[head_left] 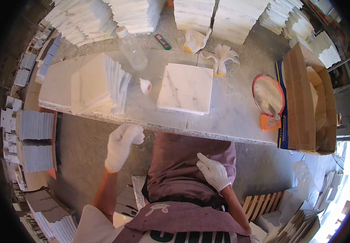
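My left hand (123, 146), in a white knit glove, is raised just before the table's front edge, left of my lap. Its fingers curl inward, and whether anything is inside them is hidden. My right hand (214, 171), gloved too, hovers over or rests on my purple apron (179, 162) with its fingers stretched out and nothing visible in it. On the table ahead lies a short stack of square white marble tiles (186, 87) with grey veins. Further left, several similar tiles (96, 85) lean together in a slanted row.
On the stone-topped table (231, 125) are a clear plastic bottle (133, 50), a small white squeeze bottle (145, 86), a green-and-black tool (162, 41), loose white gloves (221, 58) and a red-rimmed round container (268, 95). A cardboard box (304, 101) stands at right. Tall tile stacks (193, 16) line the back.
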Motion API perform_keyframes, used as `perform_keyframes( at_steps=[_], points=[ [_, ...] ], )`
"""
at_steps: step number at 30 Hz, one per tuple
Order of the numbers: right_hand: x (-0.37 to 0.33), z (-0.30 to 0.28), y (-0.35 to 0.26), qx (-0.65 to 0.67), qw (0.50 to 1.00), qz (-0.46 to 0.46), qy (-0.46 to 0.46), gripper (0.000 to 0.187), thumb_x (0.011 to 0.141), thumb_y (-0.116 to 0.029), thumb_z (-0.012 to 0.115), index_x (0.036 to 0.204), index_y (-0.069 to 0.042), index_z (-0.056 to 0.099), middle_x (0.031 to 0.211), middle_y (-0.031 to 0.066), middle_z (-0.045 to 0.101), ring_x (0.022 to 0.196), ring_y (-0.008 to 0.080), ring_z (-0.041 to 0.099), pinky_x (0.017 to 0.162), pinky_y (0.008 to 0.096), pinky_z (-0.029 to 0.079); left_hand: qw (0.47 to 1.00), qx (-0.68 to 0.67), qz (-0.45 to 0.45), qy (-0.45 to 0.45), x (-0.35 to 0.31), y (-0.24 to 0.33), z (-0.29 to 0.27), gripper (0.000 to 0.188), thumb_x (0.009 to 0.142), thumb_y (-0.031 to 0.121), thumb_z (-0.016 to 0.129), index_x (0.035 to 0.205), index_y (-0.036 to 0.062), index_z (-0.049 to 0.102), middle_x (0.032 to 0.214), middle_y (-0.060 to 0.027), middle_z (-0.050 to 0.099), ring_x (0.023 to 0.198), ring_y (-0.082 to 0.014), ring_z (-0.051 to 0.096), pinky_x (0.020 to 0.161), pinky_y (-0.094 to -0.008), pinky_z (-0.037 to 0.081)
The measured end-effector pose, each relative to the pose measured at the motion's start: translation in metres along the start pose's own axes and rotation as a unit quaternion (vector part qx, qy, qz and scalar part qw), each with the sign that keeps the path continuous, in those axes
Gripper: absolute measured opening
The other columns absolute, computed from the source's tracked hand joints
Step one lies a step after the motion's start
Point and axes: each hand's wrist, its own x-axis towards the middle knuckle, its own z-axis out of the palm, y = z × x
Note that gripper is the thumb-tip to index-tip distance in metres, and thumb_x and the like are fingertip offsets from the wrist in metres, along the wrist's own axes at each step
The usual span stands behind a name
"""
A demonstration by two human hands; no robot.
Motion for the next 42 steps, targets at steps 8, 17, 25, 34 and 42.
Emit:
perform_keyframes(
  at_steps=[8,17,25,34,42],
  points=[
    [-0.008,-0.006,-0.006,0.004,1.0,0.007,0.015,0.04,0.096,-0.028,0.059,0.128,-0.005,0.061,0.097,0.014,0.072,0.09,0.0339,0.067,0.081,0.0427,0.052,0.916,0.254,0.306,0.057,0.054,-0.031,0.063,0.047,0.088,0.022,0.073,0.13,0.0065,0.059,0.126,-0.012,0.064,0.107,-0.0264,0.064,0.089,-0.0356,0.052],
    [-0.008,-0.006,-0.007,-0.001,1.0,0.004,0.011,0.04,0.096,-0.027,0.059,0.129,-0.004,0.06,0.097,0.0129,0.072,0.09,0.0329,0.067,0.082,0.0419,0.052,0.831,0.411,0.368,0.074,0.061,-0.042,0.077,0.059,0.085,0.026,0.074,0.138,0.0101,0.051,0.136,-0.0146,0.056,0.12,-0.0369,0.054,0.097,-0.0446,0.048],
    [-0.007,-0.009,-0.01,0.075,0.995,0.059,-0.006,0.043,0.097,-0.029,0.06,0.132,-0.004,0.059,0.106,0.0168,0.072,0.1,0.0332,0.068,0.088,0.0393,0.052,0.756,0.459,0.458,0.083,0.064,-0.01,0.101,0.05,0.081,0.023,0.075,0.128,0.0127,0.061,0.129,-0.0143,0.06,0.119,-0.0366,0.055,0.096,-0.0466,0.049],
    [-0.005,-0.005,-0.028,0.181,0.981,0.068,-0.035,0.046,0.1,-0.031,0.058,0.137,-0.004,0.056,0.125,0.0187,0.066,0.115,0.0297,0.065,0.097,0.0353,0.049,0.684,0.546,0.482,0.032,0.17,0.022,0.135,0.05,0.082,0.043,0.071,0.121,0.0128,0.06,0.126,-0.01,0.061,0.117,-0.0324,0.056,0.096,-0.047,0.045],
    [0.012,0.002,-0.039,0.346,0.923,0.093,-0.139,0.059,0.102,-0.028,0.056,0.15,0.001,0.037,0.127,0.0159,0.066,0.115,0.0193,0.063,0.103,0.0307,0.045,0.696,0.59,0.407,-0.028,0.183,0.039,0.135,0.058,0.083,0.056,0.067,0.122,0.0137,0.06,0.12,-0.0143,0.063,0.109,-0.0334,0.059,0.093,-0.0456,0.046]
  ],
)
